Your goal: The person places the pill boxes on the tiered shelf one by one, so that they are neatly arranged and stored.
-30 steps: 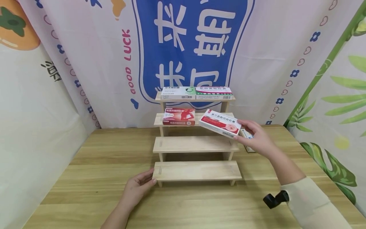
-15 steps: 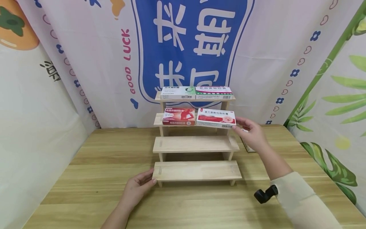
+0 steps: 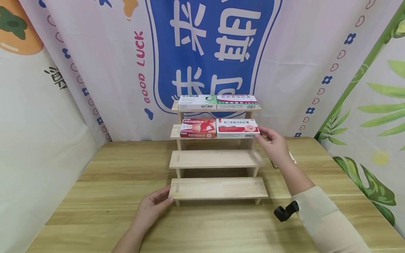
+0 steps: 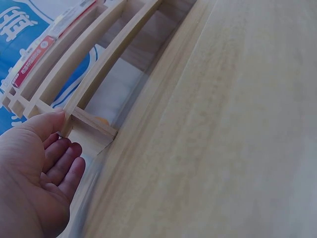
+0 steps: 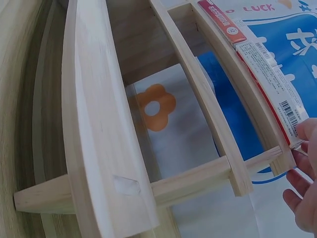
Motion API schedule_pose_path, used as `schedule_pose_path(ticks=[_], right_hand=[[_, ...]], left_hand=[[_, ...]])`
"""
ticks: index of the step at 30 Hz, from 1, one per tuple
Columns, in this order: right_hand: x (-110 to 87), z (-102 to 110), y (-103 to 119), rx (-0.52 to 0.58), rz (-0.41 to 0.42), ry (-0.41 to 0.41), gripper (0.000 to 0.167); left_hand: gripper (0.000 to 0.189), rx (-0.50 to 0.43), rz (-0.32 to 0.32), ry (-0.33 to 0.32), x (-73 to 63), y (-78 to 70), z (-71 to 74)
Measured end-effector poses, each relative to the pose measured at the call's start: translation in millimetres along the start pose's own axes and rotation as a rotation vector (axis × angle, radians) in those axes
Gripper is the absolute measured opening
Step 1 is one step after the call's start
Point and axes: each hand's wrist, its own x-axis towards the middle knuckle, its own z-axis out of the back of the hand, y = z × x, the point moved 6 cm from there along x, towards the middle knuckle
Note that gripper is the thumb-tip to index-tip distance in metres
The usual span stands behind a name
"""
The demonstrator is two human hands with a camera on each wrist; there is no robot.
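A stepped wooden display rack (image 3: 218, 189) stands on the table. My left hand (image 3: 155, 207) pinches the left end of its lowest board, the thumb on top and fingers curled beneath in the left wrist view. On the second board from the top lies a white-and-red medicine box (image 3: 237, 128), beside a red medicine box (image 3: 198, 128). My right hand (image 3: 274, 147) grips the right end of the white-and-red box by thumb and fingers. In the right wrist view, the thumb of the right hand (image 5: 308, 163) lies at the barcode end of the box.
A white-green medicine box (image 3: 197, 102) and a white box with pink and green bands (image 3: 236, 102) fill the top board. Another box (image 3: 292, 158) lies on the table (image 3: 95, 207), partly behind the right forearm. A printed curtain (image 3: 120, 88) hangs behind the rack.
My right hand has moved left with the white-and-red box, which turned from tilted above the board to straight, beside the red box. The left hand keeps its place.
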Motion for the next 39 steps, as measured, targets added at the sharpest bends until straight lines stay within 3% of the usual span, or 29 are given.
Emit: schedule_pose_path(ticks=[10,17,23,33,39], right_hand=[[-0.5,-1,-1,-0.023,-0.027,0.018,0.052],[-5.4,13,-13,0.011,-0.077,0.006,0.055],[-12.5,30,-44,-0.047,-0.124,-0.020,0.059],[-27.1,39,-107,-0.217,-0.326,0.027,0.072],[-32.8,40,-134,-0.345,-0.361,-0.005,0.075]], left_hand=[[0.048,0.024,-0.009,-0.010,-1.1,-3.0,0.6],[0.048,0.030,-0.003,-0.013,-0.3,-1.7,0.9],[0.047,0.022,0.000,-0.010,0.4,-1.0,0.6],[0.046,0.034,-0.012,-0.011,-1.1,-4.5,0.7],[0.045,0.050,-0.004,-0.020,-1.0,-4.5,0.4]])
